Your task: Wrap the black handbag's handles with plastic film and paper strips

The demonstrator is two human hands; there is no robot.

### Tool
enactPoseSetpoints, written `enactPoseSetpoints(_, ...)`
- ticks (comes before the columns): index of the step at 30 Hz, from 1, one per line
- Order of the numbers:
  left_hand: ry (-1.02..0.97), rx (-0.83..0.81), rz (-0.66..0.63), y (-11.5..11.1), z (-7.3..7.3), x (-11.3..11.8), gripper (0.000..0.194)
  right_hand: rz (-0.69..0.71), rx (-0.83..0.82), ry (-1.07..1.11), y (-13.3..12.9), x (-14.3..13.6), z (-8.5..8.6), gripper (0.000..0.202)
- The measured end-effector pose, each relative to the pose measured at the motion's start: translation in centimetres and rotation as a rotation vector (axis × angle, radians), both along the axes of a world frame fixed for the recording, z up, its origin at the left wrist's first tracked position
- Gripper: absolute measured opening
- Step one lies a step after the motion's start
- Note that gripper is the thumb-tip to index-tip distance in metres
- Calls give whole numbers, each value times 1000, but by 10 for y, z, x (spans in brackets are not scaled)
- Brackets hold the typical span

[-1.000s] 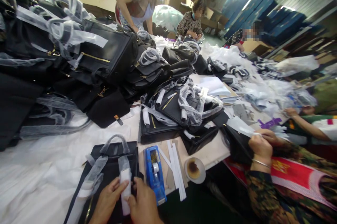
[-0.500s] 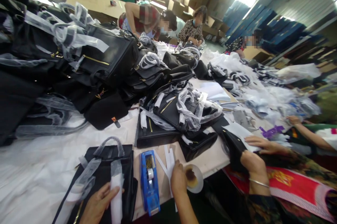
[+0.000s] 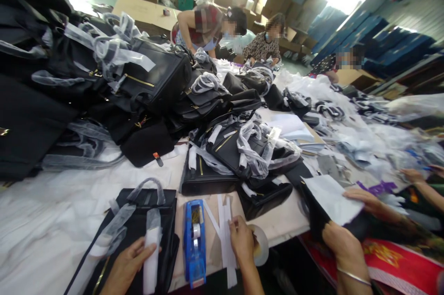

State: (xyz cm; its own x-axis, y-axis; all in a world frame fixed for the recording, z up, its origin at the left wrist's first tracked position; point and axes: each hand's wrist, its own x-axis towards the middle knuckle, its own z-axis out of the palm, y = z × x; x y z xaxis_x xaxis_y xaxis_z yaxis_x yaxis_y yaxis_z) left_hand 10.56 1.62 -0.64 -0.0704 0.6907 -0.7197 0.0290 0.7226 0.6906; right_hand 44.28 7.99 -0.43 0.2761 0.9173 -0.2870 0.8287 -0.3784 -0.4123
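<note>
A black bag (image 3: 138, 212) lies at the near left, its handle and straps covered in clear plastic. My left hand (image 3: 130, 260) is closed on the white paper wrap (image 3: 151, 255) around one strap, thumb on top. To the right, my right hand (image 3: 243, 242) pinches white paper strips (image 3: 228, 251) at the table's edge; which of them are gripped I cannot tell. Between my hands stands a blue tape dispenser (image 3: 194, 244) with a roll of tape in it. A wide roll of tape (image 3: 262, 246) lies partly behind my right hand.
More black bags (image 3: 225, 151) are heaped ahead, with a taller pile (image 3: 156, 73) at the left. Close on my right, a co-worker's hands (image 3: 342, 239) hold a black piece and a white sheet (image 3: 333, 198). Papers (image 3: 291, 128) are stacked beyond. Several people stand across the table.
My right hand has shifted slightly right, and the white strips beside it are more spread out. My left hand stays on the wrapped strap. The view has turned a little left.
</note>
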Motion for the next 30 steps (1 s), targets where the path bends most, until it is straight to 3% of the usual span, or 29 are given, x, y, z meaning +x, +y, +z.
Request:
enactPoseSetpoints(5,-21,6,40,3,8,5,66,-29,92,257,7,5,-10,24)
enactPoseSetpoints(10,-102,25,30,2,8,2,59,-70,118,335,12,0,-26,27)
enactPoseSetpoints(15,-112,47,-18,1,0,-2,56,4,48,202,12,-10,-26,24)
enactPoseSetpoints(23,-156,48,-6,3,5,-5,51,124,5,-119,15,-32,-10,27)
enactPoseSetpoints(30,-183,15,-20,3,-2,-8,53,178,-12,-181,10,-49,-20,17)
